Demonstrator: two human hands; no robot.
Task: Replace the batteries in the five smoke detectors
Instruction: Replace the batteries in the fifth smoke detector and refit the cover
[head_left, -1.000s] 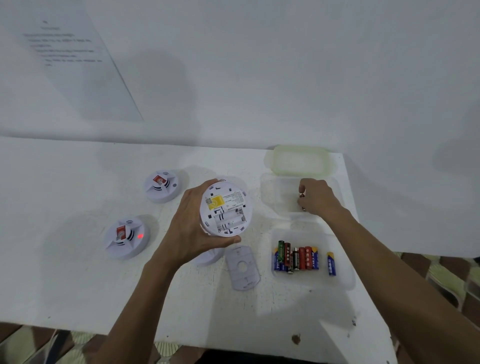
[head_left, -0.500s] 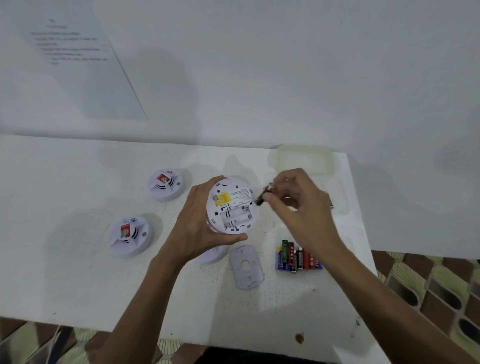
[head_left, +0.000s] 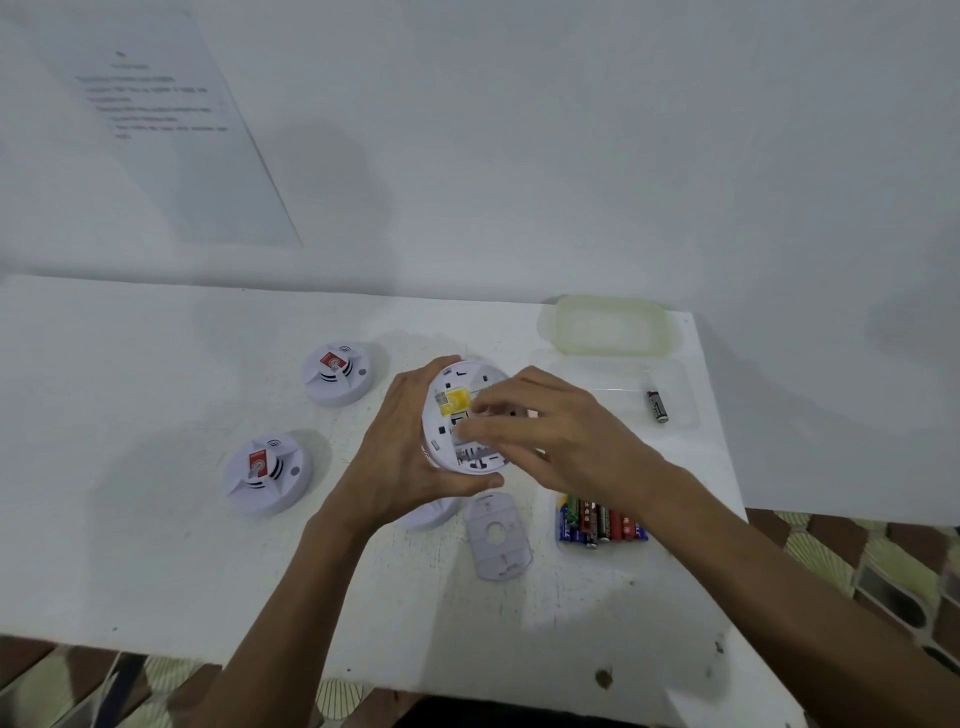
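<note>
Centre of frame: the left hand (head_left: 400, 447) grips a smoke detector (head_left: 453, 404) by its rim, back side up, above the desk (head_left: 156, 545). The right hand (head_left: 566, 436) lies over its battery bay, fingers blurred; whether they hold anything cannot be told. Lower right: a row of batteries (head_left: 602, 525). Beside it lies the detached cover (head_left: 498, 540).

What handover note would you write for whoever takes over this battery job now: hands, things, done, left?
Left hand grips the open detector, back up.
Right hand: fingers at its battery bay; whether they hold a cell is too blurred to tell.
Done: cover off, lying on the table.
Battery row at right, lone battery behind it.
Far-left detector, near-left detector and a part-hidden detector under the left hand lie there too.
Left: fill bay, refit cover.
</note>
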